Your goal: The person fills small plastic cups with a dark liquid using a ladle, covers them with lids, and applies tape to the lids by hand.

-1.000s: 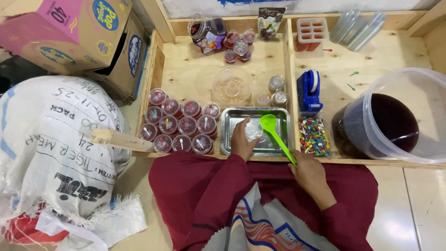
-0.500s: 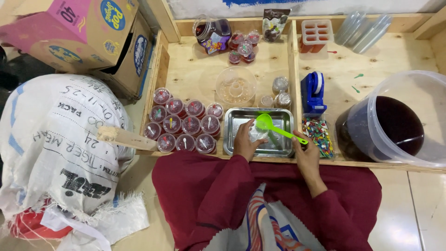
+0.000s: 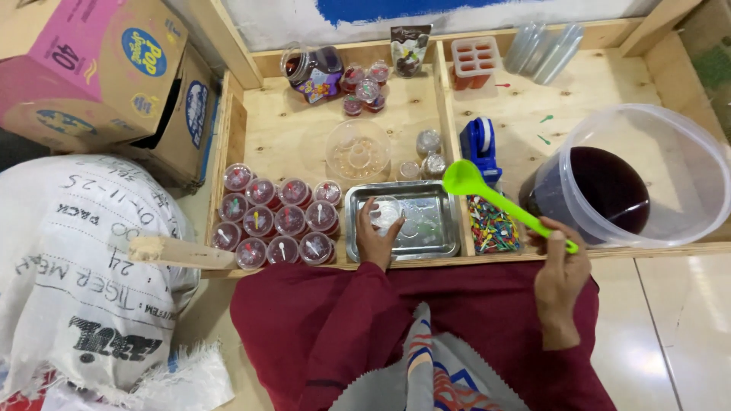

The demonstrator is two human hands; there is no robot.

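Green ladle [image 3: 487, 196] gripped in right hand [image 3: 560, 266]; left hand [image 3: 375, 236] clasps clear cup [image 3: 385, 212] w/in steel tray [image 3: 434, 243].

Pink-and-tan cardboard box [image 3: 99, 68] top left; white printed sack [image 3: 84, 266] below; dark pouch [image 3: 410, 50] (possibly snacks) upright at back.

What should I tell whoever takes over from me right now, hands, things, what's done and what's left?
Left hand holds a small clear plastic cup on the steel tray.
Right hand grips a green plastic ladle, its bowl raised over the tray's right edge, beside the clear tub of dark liquid.
Done: a block of filled, lidded cups stands left of the tray.
Left: this cup looks unfilled and has no lid.
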